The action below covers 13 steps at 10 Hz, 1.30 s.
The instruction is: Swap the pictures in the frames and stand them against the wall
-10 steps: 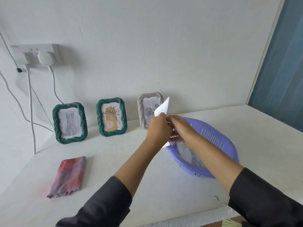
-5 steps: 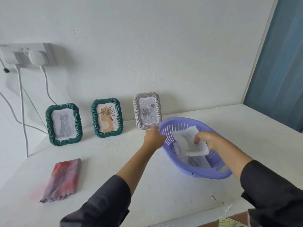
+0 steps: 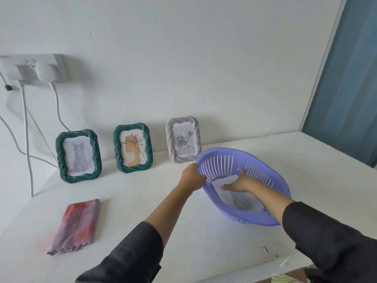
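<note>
Right hand (image 3: 237, 183) on papers (image 3: 243, 202) in basket (image 3: 247, 155)

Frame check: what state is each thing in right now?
Cat frame: filled, upright against wall.
Plant frame: filled, upright against wall.
Rose frame: filled, upright against wall.
Basket: rim gripped by left hand.
Paper: in basket, under right hand.
Cloth: folded, flat on table.
Plug: in socket.
</note>
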Each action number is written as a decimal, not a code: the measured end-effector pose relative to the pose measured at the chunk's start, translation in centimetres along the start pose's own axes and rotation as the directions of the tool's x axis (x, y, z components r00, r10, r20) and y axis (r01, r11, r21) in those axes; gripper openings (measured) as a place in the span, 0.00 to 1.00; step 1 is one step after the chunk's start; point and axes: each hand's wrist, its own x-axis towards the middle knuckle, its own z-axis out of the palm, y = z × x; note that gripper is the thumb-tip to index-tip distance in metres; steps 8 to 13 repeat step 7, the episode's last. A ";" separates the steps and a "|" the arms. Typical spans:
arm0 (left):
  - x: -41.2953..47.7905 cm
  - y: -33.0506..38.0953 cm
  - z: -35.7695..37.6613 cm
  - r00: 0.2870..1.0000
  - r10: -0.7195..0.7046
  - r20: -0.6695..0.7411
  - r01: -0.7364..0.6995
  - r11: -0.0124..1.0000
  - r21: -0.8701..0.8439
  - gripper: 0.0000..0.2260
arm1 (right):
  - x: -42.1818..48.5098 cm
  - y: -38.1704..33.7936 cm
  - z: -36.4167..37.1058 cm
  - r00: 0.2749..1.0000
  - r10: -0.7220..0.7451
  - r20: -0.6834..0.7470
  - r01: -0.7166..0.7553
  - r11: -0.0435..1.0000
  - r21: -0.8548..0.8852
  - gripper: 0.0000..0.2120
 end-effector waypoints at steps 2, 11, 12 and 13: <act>-0.1 0.3 0.1 1.000 0.029 -0.001 -0.029 0.999 0.039 0.17 | -0.3 -0.7 1.5 0.998 -0.061 -0.001 0.060 0.982 -0.179 0.60; -0.4 -0.2 -0.9 0.999 0.033 0.042 -0.039 0.989 0.141 0.23 | 0.7 -0.9 0.7 0.987 -0.145 0.064 0.153 0.978 -0.143 0.65; -0.4 -0.2 -0.9 0.999 0.033 0.042 -0.039 0.989 0.141 0.23 | 0.7 -0.9 0.7 0.987 -0.145 0.064 0.153 0.978 -0.143 0.65; -0.4 -0.2 -0.9 0.999 0.033 0.042 -0.039 0.989 0.141 0.23 | 0.7 -0.9 0.7 0.987 -0.145 0.064 0.153 0.978 -0.143 0.65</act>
